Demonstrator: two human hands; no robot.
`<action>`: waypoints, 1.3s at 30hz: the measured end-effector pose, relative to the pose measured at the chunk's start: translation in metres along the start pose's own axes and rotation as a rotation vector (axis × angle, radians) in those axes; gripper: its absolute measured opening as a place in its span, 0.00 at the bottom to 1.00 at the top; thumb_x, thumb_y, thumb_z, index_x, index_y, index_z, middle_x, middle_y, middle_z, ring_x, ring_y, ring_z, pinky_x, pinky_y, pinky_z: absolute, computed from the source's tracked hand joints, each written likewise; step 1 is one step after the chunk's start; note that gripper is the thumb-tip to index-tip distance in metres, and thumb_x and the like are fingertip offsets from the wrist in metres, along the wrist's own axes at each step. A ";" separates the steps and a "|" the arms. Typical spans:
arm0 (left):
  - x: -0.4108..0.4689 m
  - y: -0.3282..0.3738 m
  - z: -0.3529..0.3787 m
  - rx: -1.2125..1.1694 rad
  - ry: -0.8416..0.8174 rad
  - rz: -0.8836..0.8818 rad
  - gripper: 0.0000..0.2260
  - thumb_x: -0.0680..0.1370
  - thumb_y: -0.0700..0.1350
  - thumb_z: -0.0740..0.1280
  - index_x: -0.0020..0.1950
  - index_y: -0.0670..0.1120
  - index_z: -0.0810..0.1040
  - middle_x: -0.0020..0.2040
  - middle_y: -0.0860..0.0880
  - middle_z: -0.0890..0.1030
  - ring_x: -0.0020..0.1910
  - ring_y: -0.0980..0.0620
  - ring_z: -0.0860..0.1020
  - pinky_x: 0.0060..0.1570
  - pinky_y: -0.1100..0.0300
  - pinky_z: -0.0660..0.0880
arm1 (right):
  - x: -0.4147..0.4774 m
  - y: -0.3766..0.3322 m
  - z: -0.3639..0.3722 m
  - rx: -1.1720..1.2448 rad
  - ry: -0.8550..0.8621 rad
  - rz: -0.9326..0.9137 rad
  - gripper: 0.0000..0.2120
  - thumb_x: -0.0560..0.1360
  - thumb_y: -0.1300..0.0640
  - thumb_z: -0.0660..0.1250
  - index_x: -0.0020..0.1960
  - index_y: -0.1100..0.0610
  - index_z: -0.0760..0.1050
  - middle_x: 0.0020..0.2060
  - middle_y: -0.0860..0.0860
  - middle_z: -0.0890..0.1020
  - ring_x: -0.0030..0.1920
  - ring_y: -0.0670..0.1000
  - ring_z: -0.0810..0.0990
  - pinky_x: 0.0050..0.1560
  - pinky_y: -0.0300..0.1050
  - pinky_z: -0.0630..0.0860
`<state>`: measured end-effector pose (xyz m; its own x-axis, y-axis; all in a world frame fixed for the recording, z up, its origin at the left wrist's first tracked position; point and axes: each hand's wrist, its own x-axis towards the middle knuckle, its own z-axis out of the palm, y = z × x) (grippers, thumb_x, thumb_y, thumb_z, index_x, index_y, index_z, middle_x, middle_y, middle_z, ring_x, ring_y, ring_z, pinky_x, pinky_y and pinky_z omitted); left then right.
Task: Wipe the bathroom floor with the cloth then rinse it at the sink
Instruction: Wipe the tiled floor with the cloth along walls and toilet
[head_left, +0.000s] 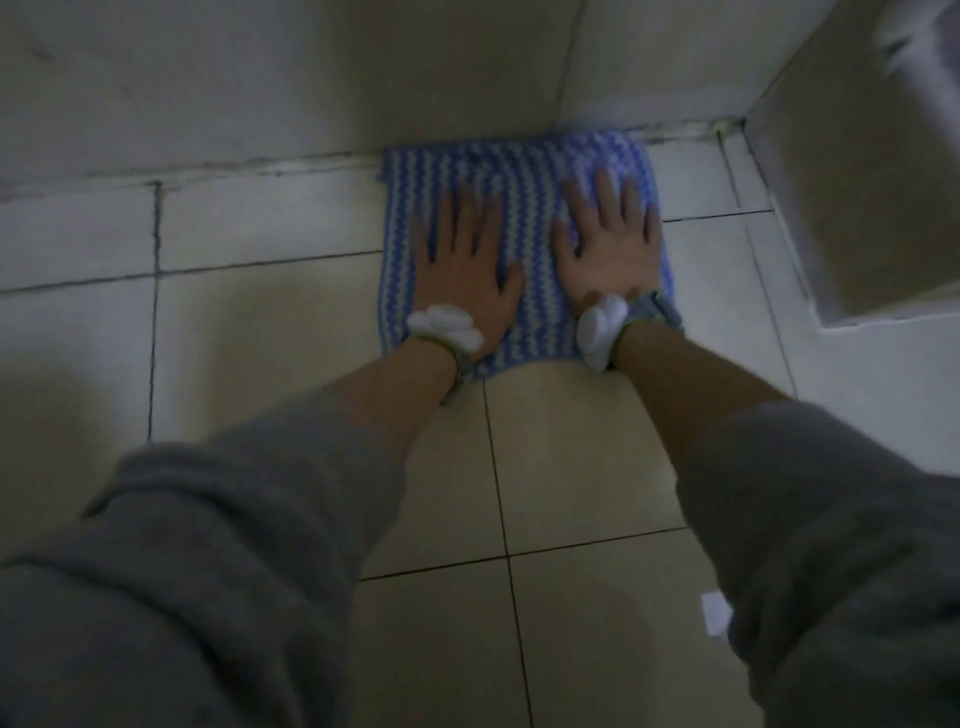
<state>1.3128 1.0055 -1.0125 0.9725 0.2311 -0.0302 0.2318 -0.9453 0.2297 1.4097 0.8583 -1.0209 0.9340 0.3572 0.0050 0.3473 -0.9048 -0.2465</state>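
**A:** Where do we have the cloth (540, 322)?

**B:** It lies flat on the floor (260, 338), with its far edge against the foot of the wall (260, 78), close to the corner. Our left hand (465, 260) rests on its left half and our right hand (608, 249) on its right half. The fingers are straight and spread and the palms are down. We pinch nothing.

**A:** How do we expect it to handle?

**B:** It looks knitted, so we judge it soft, light and limp. If we push from one edge only, it will probably bunch or fold over. With both palms spread wide it should stay flat and slide on the smooth tiles.

**A:** And when we lift it for rinsing?

**B:** We would take it along the near edge or at a near corner, where our wrists already sit. If it is wet it will likely sag and drip, so gathering it into one hand seems wiser. We see no sink from here.
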 end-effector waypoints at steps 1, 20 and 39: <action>-0.013 0.008 0.003 -0.016 0.002 -0.044 0.33 0.81 0.61 0.43 0.82 0.45 0.45 0.82 0.42 0.45 0.80 0.41 0.42 0.77 0.39 0.40 | -0.015 0.002 0.000 0.010 -0.007 0.010 0.27 0.82 0.39 0.47 0.80 0.45 0.54 0.80 0.51 0.53 0.80 0.59 0.47 0.78 0.55 0.42; -0.179 0.124 0.033 0.069 -0.136 0.269 0.31 0.80 0.58 0.49 0.81 0.43 0.56 0.81 0.39 0.52 0.80 0.36 0.49 0.74 0.33 0.48 | -0.274 0.057 -0.019 -0.060 0.010 0.316 0.27 0.82 0.42 0.45 0.80 0.46 0.54 0.81 0.50 0.52 0.80 0.58 0.48 0.78 0.57 0.45; 0.052 0.168 0.035 0.038 -0.156 0.414 0.26 0.84 0.57 0.45 0.82 0.52 0.48 0.82 0.52 0.44 0.81 0.47 0.40 0.78 0.43 0.39 | -0.058 0.126 -0.039 -0.030 0.045 0.237 0.28 0.82 0.48 0.48 0.80 0.55 0.55 0.80 0.56 0.54 0.79 0.57 0.56 0.78 0.50 0.50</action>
<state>1.4034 0.8512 -1.0095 0.9750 -0.2034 -0.0900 -0.1801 -0.9594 0.2172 1.4027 0.7144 -1.0147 0.9923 0.1238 -0.0066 0.1194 -0.9689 -0.2167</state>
